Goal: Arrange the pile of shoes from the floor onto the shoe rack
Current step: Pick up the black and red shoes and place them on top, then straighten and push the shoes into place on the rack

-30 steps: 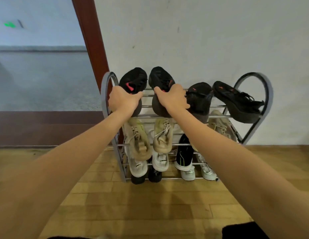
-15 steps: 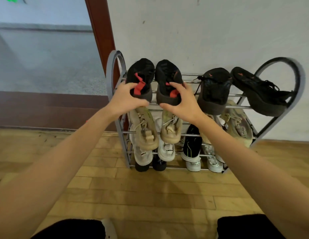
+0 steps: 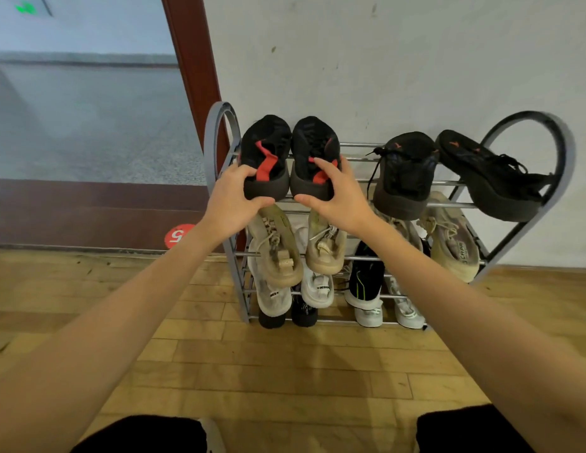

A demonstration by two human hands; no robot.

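A grey metal shoe rack (image 3: 216,138) stands against the white wall. On its top shelf at the left sit two black shoes with red tabs. My left hand (image 3: 231,199) grips the heel of the left black shoe (image 3: 267,148). My right hand (image 3: 339,197) grips the heel of the right black shoe (image 3: 313,142). Two more black shoes (image 3: 406,171) lie on the top shelf to the right, the far one (image 3: 488,181) tipped on its side. Beige shoes (image 3: 278,250) fill the middle shelf; white and black ones (image 3: 365,279) fill the lower shelves.
A dark red door frame (image 3: 193,70) rises left of the rack, with a grey floor beyond it. A round red sticker (image 3: 178,236) marks the threshold. Wooden floor (image 3: 285,364) stretches in front of the rack. My dark-clothed knees show at the bottom edge.
My hands slid from the tops of the two black shoes down to their heels. The view pulled back and tilted down a little.
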